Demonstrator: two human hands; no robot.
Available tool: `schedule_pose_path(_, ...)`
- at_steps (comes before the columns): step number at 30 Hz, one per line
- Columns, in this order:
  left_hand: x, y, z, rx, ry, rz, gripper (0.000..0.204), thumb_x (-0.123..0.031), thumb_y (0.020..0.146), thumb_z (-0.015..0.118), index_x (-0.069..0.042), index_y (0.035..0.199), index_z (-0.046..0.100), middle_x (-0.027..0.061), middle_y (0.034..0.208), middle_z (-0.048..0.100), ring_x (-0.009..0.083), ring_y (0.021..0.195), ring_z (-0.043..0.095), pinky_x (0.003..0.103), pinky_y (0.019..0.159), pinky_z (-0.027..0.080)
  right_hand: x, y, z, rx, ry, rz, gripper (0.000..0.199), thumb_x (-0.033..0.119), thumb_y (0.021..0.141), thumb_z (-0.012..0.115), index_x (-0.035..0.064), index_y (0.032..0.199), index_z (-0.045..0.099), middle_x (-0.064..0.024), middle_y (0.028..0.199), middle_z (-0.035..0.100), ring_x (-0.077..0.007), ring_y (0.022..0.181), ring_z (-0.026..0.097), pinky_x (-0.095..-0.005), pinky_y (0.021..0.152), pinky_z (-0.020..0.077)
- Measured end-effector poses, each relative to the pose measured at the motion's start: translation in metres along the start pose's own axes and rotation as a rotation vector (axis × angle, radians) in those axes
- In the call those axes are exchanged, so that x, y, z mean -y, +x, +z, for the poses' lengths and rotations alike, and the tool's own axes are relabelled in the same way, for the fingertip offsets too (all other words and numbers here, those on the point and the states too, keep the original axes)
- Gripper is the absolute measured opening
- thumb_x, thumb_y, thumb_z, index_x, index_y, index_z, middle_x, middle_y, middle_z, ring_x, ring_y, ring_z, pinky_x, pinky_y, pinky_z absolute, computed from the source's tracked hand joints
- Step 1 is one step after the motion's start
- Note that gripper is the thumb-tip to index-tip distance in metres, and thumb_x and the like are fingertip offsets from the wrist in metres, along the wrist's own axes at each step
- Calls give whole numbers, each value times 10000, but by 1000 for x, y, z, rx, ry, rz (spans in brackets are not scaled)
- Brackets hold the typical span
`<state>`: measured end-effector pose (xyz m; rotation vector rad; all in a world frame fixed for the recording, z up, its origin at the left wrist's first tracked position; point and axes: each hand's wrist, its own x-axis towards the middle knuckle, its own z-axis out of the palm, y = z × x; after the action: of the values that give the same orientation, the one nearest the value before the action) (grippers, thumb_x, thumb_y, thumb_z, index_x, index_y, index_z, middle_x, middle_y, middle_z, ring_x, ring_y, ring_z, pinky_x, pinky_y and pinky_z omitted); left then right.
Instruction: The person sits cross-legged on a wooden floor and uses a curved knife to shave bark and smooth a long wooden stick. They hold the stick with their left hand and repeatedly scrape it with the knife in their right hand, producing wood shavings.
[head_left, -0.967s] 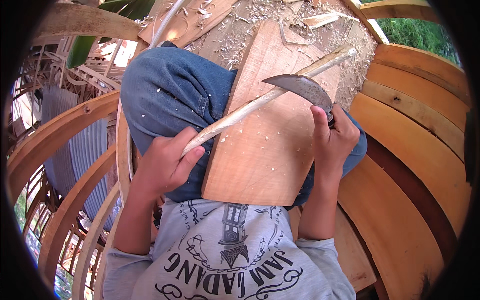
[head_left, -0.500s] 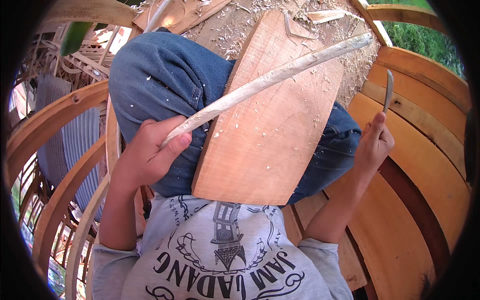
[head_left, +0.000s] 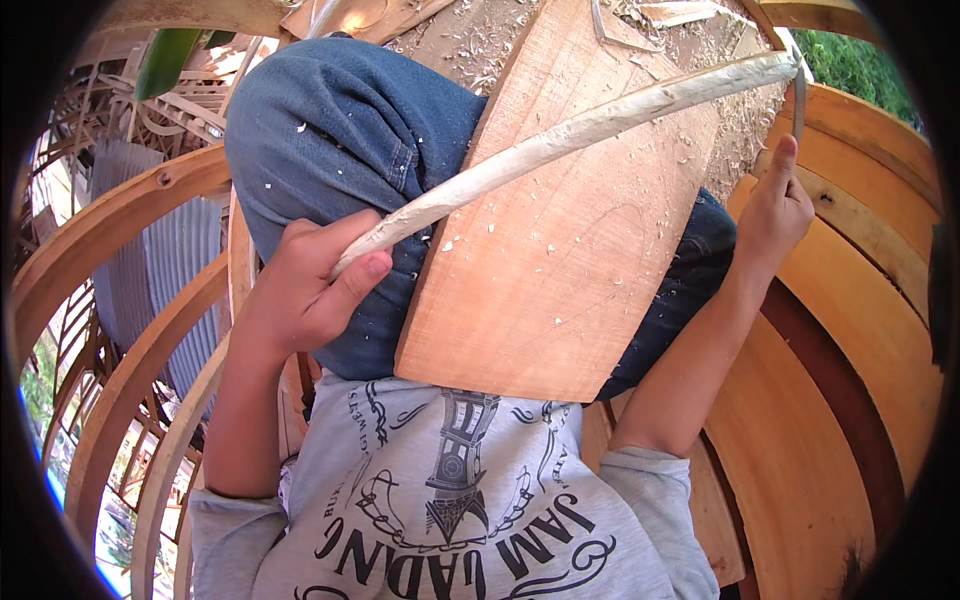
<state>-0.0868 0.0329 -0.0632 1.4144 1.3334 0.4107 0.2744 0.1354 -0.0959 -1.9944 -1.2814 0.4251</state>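
Since half a second ago our right hand [head_left: 775,215] has raised the curved knife [head_left: 797,95] far right, grasping it; left hand [head_left: 305,290] clenched on whittled stick [head_left: 560,140] across wooden board [head_left: 560,250].

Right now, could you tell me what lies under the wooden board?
The wooden board rests on the person's jeans-clad lap; denim shows at both its sides. The legs beneath its middle are covered.

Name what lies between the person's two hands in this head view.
In the head view, a wooden board strewn with shavings lies on the lap between the left hand and the right hand; the whittled stick crosses it.
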Motion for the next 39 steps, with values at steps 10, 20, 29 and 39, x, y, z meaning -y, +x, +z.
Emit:
schedule_pose_path(10, -9, 5, 0, 0, -51, -24, 486, -474, 910, 446, -43, 692, 502, -35, 474, 346, 68, 415, 356, 240, 420, 262, 65, -80, 13, 364, -80, -355, 569, 470, 703, 756, 31, 521, 443, -81, 432, 327, -176, 385, 305, -294, 387, 285)
schedule_pose_path(20, -10, 5, -2, -25, -12, -33, 485, -491, 898, 450, -49, 706, 508, -25, 471, 353, 74, 416, 370, 242, 428, 282, 58, -56, 26, 263, -256, -490, 520, 411, 771, 717, 0, 584, 458, -37, 474, 312, -103, 473, 285, -275, 419, 264)
schedule_pose_path(29, -10, 8, -2, -22, -60, -6, 486, -489, 904, 453, -45, 713, 511, -25, 478, 361, 74, 424, 365, 240, 428, 275, 54, -47, 36, 159, -176, -472, 634, 525, 684, 740, 38, 500, 378, -69, 429, 297, -192, 405, 269, -309, 392, 263)
schedule_pose_path(39, -7, 6, -3, 11, -97, -78, 500, -476, 914, 447, -29, 696, 497, -30, 480, 359, 67, 419, 345, 236, 411, 252, 15, 1, -6, 58, -28, -106, 634, 490, 850, 614, -14, 509, 436, 38, 453, 299, -64, 473, 272, -283, 430, 207)
